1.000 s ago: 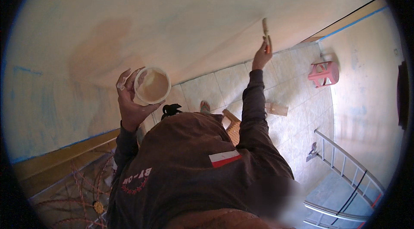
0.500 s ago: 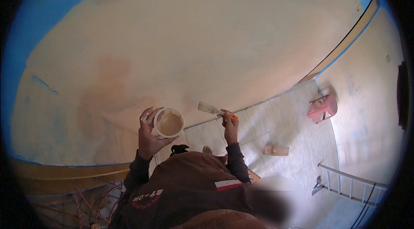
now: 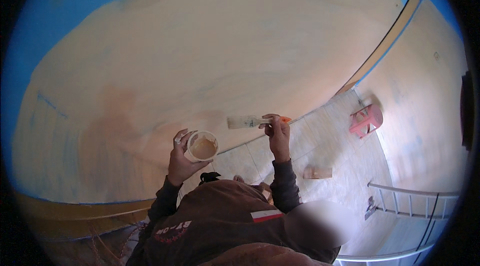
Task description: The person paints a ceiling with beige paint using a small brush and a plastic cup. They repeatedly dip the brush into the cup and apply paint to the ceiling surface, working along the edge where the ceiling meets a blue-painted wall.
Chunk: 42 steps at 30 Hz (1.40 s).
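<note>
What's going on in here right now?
A person faces a wall that is mostly beige, with blue at its upper corners. Their left hand grips a white tub of beige liquid. Their right hand holds a flat brush, bristles pointing left, apart from the tub. A pink stool and a wooden block are on the floor to the right.

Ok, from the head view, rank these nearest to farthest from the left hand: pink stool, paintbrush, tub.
1. Tub: held in the left hand.
2. Paintbrush: to the right, held in the right hand.
3. Pink stool: far over to the right, on the floor by the side wall.
</note>
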Tool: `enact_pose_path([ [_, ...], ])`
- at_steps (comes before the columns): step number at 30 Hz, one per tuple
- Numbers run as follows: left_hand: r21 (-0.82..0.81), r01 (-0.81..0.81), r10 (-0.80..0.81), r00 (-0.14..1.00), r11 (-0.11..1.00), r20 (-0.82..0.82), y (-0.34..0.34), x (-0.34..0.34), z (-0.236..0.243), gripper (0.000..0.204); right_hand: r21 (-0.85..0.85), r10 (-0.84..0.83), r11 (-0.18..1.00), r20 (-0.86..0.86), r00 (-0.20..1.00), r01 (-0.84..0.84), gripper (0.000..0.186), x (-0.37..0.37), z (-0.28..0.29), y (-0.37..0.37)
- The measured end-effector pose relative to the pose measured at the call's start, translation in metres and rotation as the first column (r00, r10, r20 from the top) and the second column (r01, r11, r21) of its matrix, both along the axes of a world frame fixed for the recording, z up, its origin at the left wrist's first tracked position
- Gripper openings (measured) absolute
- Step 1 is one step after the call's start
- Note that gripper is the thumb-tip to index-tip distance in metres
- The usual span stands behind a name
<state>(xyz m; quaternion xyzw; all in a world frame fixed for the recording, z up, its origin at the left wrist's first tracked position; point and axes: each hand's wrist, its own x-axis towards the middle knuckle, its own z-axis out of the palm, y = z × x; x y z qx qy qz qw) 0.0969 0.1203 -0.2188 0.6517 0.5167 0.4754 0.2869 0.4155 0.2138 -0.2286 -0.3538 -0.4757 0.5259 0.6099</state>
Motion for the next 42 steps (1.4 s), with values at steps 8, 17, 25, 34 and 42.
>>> enact_pose_path([
  [8,0.034,0.053,-0.050,0.996,0.998,-0.078,0.015,0.007,0.018,0.096,0.199,0.151,0.951,0.376,0.914,-0.238,0.020,-0.038,0.078,-0.015],
  [17,0.118,0.221,-0.204,0.969,0.968,-0.138,0.034,0.025,0.039,0.111,0.194,0.112,0.942,0.588,0.801,-0.274,0.016,-0.046,0.114,-0.026],
  [25,0.114,0.271,-0.257,0.959,0.956,-0.121,0.043,0.023,0.015,0.110,0.227,0.031,0.939,0.691,0.722,-0.258,0.022,-0.051,0.101,-0.030],
  [34,0.096,0.309,-0.299,0.949,0.946,-0.103,0.057,0.026,0.002,0.094,0.235,-0.006,0.947,0.697,0.717,-0.221,0.027,-0.049,0.089,-0.035],
  [42,0.054,0.374,-0.372,0.927,0.926,-0.041,0.063,0.037,-0.005,0.105,0.310,-0.086,0.933,0.690,0.719,-0.185,0.030,-0.034,0.073,-0.034],
])
